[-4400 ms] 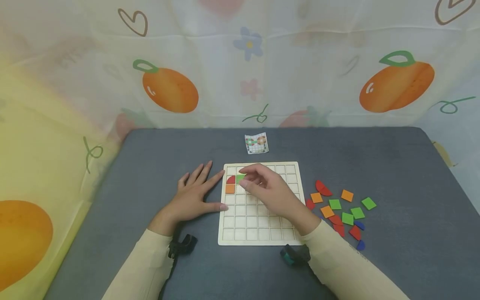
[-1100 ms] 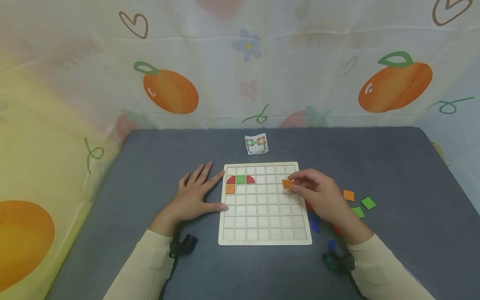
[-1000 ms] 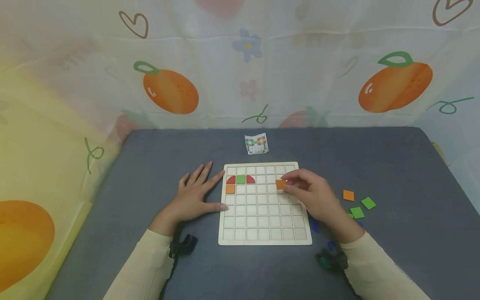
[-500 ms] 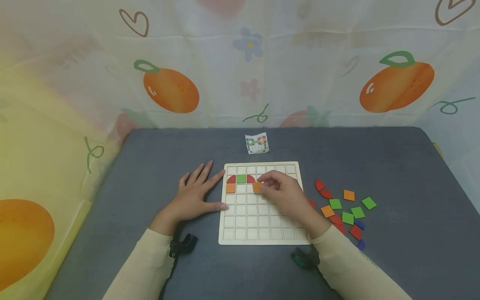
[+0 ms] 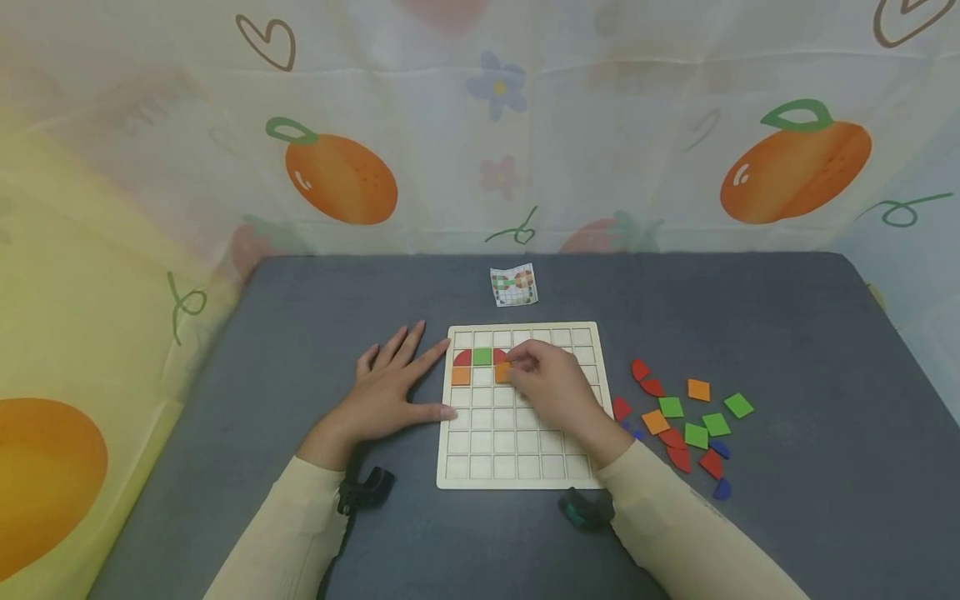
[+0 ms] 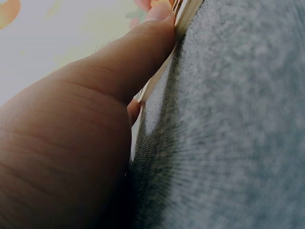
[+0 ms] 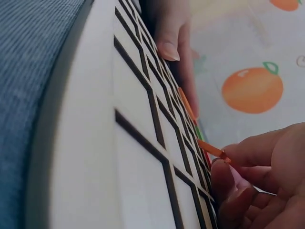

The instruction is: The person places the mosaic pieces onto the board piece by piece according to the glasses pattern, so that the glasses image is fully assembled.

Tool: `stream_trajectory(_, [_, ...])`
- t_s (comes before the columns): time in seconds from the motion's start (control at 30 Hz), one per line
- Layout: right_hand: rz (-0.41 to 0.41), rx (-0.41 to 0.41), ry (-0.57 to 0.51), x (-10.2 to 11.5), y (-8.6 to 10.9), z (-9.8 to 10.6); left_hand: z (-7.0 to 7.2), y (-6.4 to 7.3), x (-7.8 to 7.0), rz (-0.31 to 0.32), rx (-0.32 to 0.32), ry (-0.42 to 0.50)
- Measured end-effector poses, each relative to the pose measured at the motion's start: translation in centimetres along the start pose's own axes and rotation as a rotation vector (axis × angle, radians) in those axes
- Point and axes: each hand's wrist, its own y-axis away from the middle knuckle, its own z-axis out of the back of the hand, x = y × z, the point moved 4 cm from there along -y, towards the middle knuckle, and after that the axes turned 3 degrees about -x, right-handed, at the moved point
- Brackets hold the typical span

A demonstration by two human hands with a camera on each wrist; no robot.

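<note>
My right hand pinches an orange square tile between thumb and fingertips at the upper part of the wooden grid board. In the right wrist view this orange tile is tilted, one edge down at the grid. Just behind it a red quarter-circle tile shows in part, beside a green square and another red quarter-circle. A second orange square sits in the leftmost column. My left hand lies spread flat on the table, thumb and index fingertips on the board's left edge.
Loose red, orange, green and blue tiles are scattered on the grey table right of the board. Beyond the board lies a small printed pattern card. A fruit-printed cloth hangs behind the table.
My right hand has set a red quarter-circle beside the green square, then carried an orange square from the loose tiles leftward to below that red piece. The left hand has stayed put.
</note>
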Motion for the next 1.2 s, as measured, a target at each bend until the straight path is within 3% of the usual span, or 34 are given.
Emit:
stream_trajectory(0.27, [0.005,0.006,0.035,0.1,0.0,-0.1,0.1,0.0,-0.1,-0.007,-0.006,0.018])
stream_trajectory(0.6, [0.013,0.036,-0.008,-0.2,0.0,0.2,0.3,0.0,-0.2,-0.017,-0.024,0.022])
stream_trajectory(0.87, [0.013,0.092,-0.092,-0.2,0.4,1.0,0.0,0.0,-0.1,-0.002,0.003,0.004])
stream_trajectory(1.07, [0.088,0.132,-0.251,0.0,1.0,2.6,0.0,0.0,0.0,-0.002,0.004,0.006])
stream_trajectory(1.2, [0.127,0.146,-0.286,-0.4,1.5,4.0,0.2,0.1,-0.2,-0.003,0.004,0.016])
